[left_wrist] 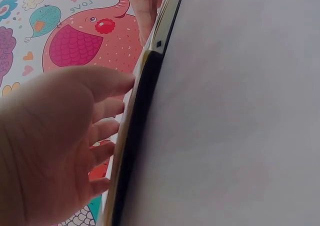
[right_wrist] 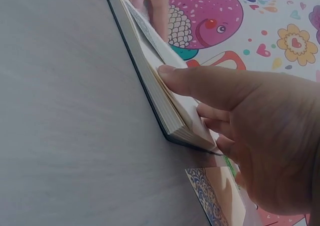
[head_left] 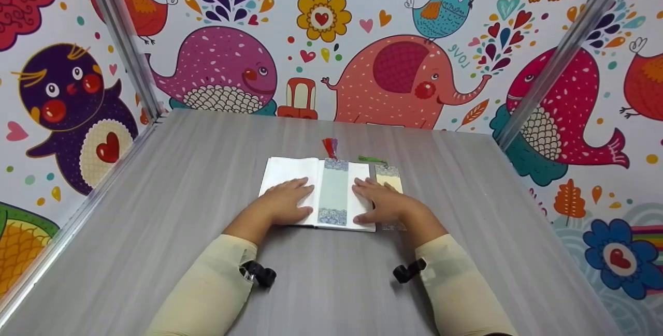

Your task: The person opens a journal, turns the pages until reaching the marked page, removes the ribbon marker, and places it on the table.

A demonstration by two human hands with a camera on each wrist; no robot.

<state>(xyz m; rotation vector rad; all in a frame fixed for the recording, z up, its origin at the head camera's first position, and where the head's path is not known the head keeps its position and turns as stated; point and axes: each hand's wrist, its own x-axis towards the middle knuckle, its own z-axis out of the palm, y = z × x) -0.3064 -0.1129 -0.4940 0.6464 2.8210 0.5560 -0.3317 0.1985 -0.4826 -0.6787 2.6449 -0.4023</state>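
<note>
— Where do your hands lie, and in what state?
— My left hand (head_left: 286, 202) rests on the left page of an open book (head_left: 308, 169), my right hand (head_left: 386, 201) on the right page. Both have the thumb set apart from the extended fingers and are clamped on nothing. In the wrist views the book's edge hides some fingertips; how firmly they press, I cannot tell.

— What lies between them?
— A pale green bookmark (head_left: 334, 186) with blue patterned ends, lying along the right page beside the gutter. Its red and purple tassel (head_left: 330, 148) extends past the top edge; any writing on the pages is too faint to make out.

— And beyond my view of the pages?
— A yellowish bookmark (head_left: 387, 175), just right of the book. My right hand covers its middle in the head view; whether I touch it, I cannot tell. A green tassel (head_left: 373, 160) lies at its upper end.

— Farther out?
— The grey table (head_left: 331, 284), then a wall (head_left: 321, 56) printed with cartoon animals, cropped by the frame. My cream sleeves (head_left: 207, 284) run off the lower edge, each bearing a black clip-like device (head_left: 264, 275), its details indistinct.
</note>
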